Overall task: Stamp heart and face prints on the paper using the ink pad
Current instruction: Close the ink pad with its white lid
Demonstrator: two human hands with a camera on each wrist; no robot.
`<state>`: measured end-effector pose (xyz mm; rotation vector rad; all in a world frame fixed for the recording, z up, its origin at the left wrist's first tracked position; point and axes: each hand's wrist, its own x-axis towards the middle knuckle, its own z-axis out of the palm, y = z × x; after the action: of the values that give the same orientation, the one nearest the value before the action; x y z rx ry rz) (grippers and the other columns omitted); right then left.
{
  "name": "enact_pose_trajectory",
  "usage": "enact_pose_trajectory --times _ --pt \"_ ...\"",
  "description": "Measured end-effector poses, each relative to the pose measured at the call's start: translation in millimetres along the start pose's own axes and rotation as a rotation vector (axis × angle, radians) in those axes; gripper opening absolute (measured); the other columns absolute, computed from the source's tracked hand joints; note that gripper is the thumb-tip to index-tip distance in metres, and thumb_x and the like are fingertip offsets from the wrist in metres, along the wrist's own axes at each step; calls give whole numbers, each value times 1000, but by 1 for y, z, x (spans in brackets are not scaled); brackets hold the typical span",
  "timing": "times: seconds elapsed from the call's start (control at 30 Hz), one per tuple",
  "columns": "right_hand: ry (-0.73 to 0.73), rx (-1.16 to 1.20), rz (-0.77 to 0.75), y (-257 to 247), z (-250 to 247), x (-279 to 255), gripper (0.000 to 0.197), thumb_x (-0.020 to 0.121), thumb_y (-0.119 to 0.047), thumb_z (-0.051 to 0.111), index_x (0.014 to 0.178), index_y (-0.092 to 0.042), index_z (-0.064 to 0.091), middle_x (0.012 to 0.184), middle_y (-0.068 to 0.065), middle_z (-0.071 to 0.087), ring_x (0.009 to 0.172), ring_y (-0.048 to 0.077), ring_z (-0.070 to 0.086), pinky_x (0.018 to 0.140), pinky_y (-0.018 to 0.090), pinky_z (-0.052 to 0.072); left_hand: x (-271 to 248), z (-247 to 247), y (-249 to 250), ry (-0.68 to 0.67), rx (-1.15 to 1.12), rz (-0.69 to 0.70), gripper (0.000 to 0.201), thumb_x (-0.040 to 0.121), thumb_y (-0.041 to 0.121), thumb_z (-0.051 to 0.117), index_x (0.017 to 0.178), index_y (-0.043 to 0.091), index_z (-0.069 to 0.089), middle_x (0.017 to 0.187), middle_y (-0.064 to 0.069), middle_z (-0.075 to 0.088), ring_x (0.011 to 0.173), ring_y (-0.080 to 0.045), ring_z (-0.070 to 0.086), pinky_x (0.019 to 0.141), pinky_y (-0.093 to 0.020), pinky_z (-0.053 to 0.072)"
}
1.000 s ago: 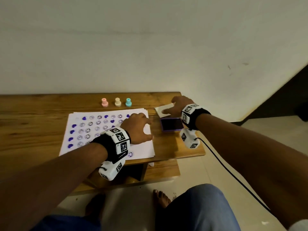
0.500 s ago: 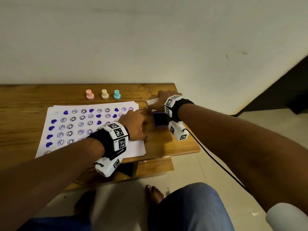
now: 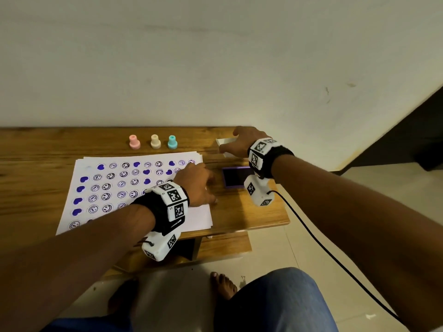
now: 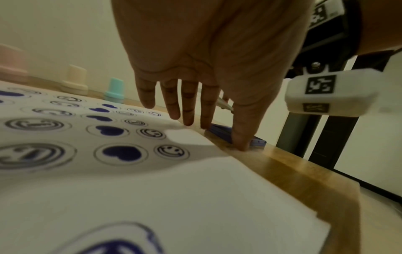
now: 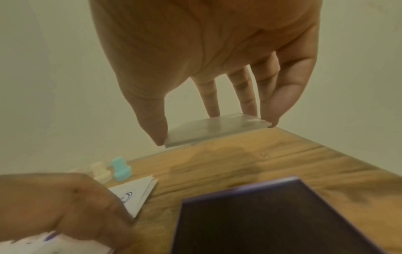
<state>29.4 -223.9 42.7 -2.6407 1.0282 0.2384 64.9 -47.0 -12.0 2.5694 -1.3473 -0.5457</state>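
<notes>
White paper (image 3: pixel 143 216) covered with purple heart and face prints lies on the wooden table (image 3: pixel 251 212). Right of it sits the open purple ink pad (image 3: pixel 236 177) (image 5: pixel 272 220). My left hand (image 3: pixel 211 185) reaches over the paper's right edge. Its fingers are straight, with the thumb tip (image 4: pixel 239 144) down on the wood against the pad's near corner. My right hand (image 3: pixel 239 142) is behind the pad at the table's far right corner. There thumb and fingers pinch the clear lid (image 5: pixel 215 130) by its edges. Pink (image 3: pixel 134 141), cream (image 3: pixel 155 141) and teal (image 3: pixel 172 142) stampers stand behind the paper.
A pale wall rises right behind the table. The table's right edge and front edge are close to the pad. A black cable (image 3: pixel 323 248) hangs from my right wrist over the tiled floor. My knee (image 3: pixel 275 300) and bare foot (image 3: pixel 223 286) are below the table front.
My left hand slid right off the paper's middle until its fingers reached the ink pad's left side. My right hand stayed on the lid. The head view shifted.
</notes>
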Motion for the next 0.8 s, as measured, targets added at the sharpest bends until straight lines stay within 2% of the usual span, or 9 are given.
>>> enact_pose_trajectory --times 0.13,0.2,0.27,0.4,0.53,0.57,0.7,0.73,0.8 --pt "21 44 6 16 -9 -31 74 73 -68 66 132 -26 55 132 7 56 113 31 58 81 36 44 -6 -3 4 192 -320 -45 59 81 34 72 134 18 53 131 -4 57 119 -22 53 97 -36 46" --pt "20 67 20 24 -6 -46 77 72 -71 63 134 -28 52 134 9 53 114 33 57 87 40 48 -10 -7 11 233 -525 -80 63 80 25 75 137 19 50 132 -3 58 110 -18 58 90 -30 49" --pt "8 95 45 29 0 -59 80 69 -75 62 135 -31 51 136 9 50 117 35 56 94 43 48 -12 -10 19 209 -651 -91 74 75 21 80 141 19 45 134 0 56 102 -13 58 83 -26 48" --pt "16 169 70 33 14 -80 85 63 -81 59 133 -33 52 139 8 49 120 35 54 97 48 49 -12 -5 31 207 -533 -22 81 68 25 85 139 17 47 138 -1 52 110 -17 58 91 -32 52" --pt "15 160 88 39 26 -88 81 67 -77 60 136 -35 51 141 9 47 124 35 51 98 48 49 -12 1 38 267 -576 -59 74 67 27 86 133 14 55 125 -1 61 94 -10 60 76 -18 49" --pt "18 163 91 39 28 -89 80 67 -76 60 136 -35 51 141 8 47 125 35 50 97 48 48 -12 2 39 275 -592 -66 74 67 25 86 133 12 55 123 -1 62 93 -10 60 75 -17 49" --pt "57 173 103 41 37 -92 73 70 -73 62 130 -33 54 139 8 46 126 33 45 96 46 44 -10 4 45 261 -554 -28 70 66 18 86 130 11 58 115 -6 67 94 -18 66 85 -33 57" --pt "68 173 110 41 38 -93 72 70 -72 63 129 -32 55 137 8 47 126 33 45 94 45 44 -10 4 47 243 -526 -11 69 64 17 86 128 12 59 113 -7 66 94 -18 66 85 -34 57" --pt "85 174 123 43 43 -92 73 70 -74 63 129 -32 53 136 7 47 126 32 45 93 44 45 -7 6 47 224 -485 -4 66 64 19 85 125 12 62 109 -6 66 91 -17 64 81 -28 54"
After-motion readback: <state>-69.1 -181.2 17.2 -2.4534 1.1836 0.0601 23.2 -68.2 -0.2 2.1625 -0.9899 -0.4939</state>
